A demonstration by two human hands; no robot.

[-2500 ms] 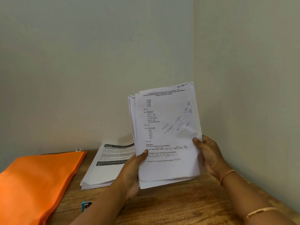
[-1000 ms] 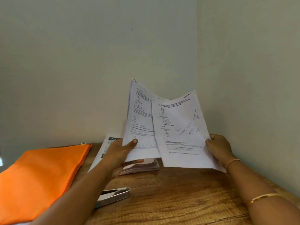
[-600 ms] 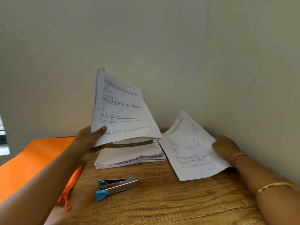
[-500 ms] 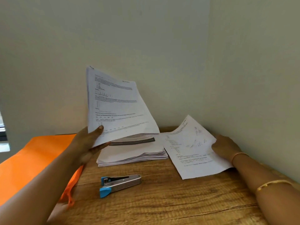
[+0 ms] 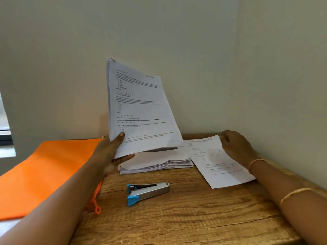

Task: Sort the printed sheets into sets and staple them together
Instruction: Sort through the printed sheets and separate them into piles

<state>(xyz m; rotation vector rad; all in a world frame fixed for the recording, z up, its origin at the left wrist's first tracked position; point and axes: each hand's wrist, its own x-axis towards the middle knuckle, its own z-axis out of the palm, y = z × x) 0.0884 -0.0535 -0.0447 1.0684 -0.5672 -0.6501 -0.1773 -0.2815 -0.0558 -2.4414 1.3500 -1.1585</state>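
Separated sheet now down at right; bundle of printed sheets (image 5: 139, 110) up in left hand (image 5: 113, 152).

The bundle stands near upright above the table stack (image 5: 159, 161). Its pages are white with small black type, and there is a dark mark at the top-left corner, staple or not I cannot tell. Thumb lies on the front, fingers curled behind the lower-left corner. A second ago both hands held paper in the air. Now the separated sheet (image 5: 217, 161), faintly marked, lies flat on the wooden table (image 5: 177, 218) just beside the stack. Right hand (image 5: 237, 147) rests on its far corner, fingers bent; pinching or only pressing, cannot tell. Reads as sorting under way, one set begun. Stapler (image 5: 146, 191) lies untouched in front of the stack, orange zip pouch (image 5: 44, 174) at left.
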